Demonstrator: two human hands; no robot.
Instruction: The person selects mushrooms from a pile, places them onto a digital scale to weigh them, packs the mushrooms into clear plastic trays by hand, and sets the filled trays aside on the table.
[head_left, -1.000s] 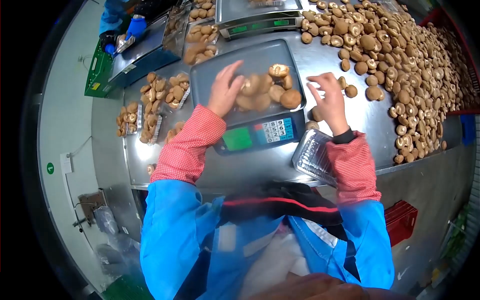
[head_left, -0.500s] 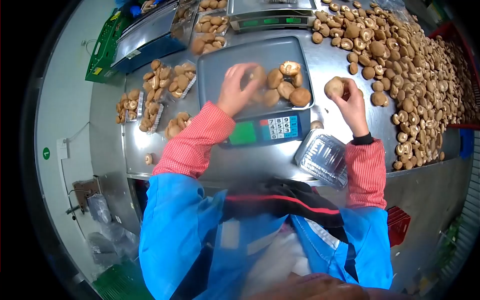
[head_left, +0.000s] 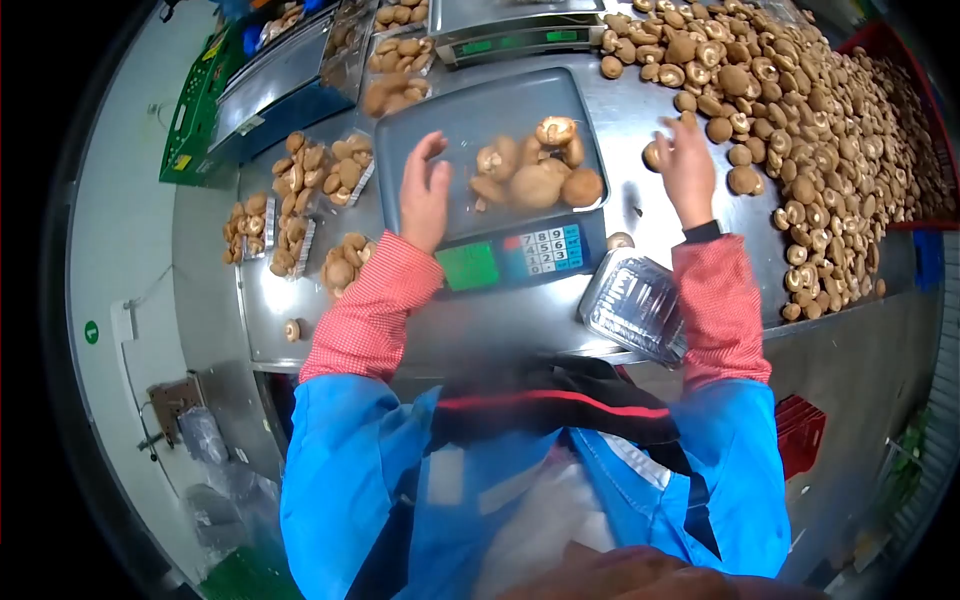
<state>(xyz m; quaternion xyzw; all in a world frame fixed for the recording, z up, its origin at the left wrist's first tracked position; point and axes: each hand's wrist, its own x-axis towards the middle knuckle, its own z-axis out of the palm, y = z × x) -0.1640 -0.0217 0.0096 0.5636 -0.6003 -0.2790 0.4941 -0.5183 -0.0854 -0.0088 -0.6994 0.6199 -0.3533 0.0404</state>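
Observation:
My left hand (head_left: 425, 192) is open above the left side of the scale's grey tray (head_left: 410, 115), fingers and thumb apart, holding nothing. Several brown mushrooms (head_left: 537, 186) lie in the right half of this tray; some look blurred. My right hand (head_left: 688, 172) hovers right of the scale with its fingers curved and apart. Beside its thumb is a single mushroom (head_left: 652, 156), partly covered by the hand; I see no grip on it. In front of the tray is the scale's keypad (head_left: 543, 250). A clear plastic punnet (head_left: 635, 305) lies below my right hand.
A large heap of mushrooms (head_left: 800, 130) covers the table's right side. Filled punnets (head_left: 347, 262) stand left of the scale. Behind is a second scale (head_left: 520, 42). A green crate (head_left: 195, 110) is at the far left; a loose mushroom (head_left: 292, 329) lies near the front edge.
More mushrooms are in the tray, including a large one. My left hand has drawn back leftward from them. My right hand no longer shows the large mushroom it held and is farther from me.

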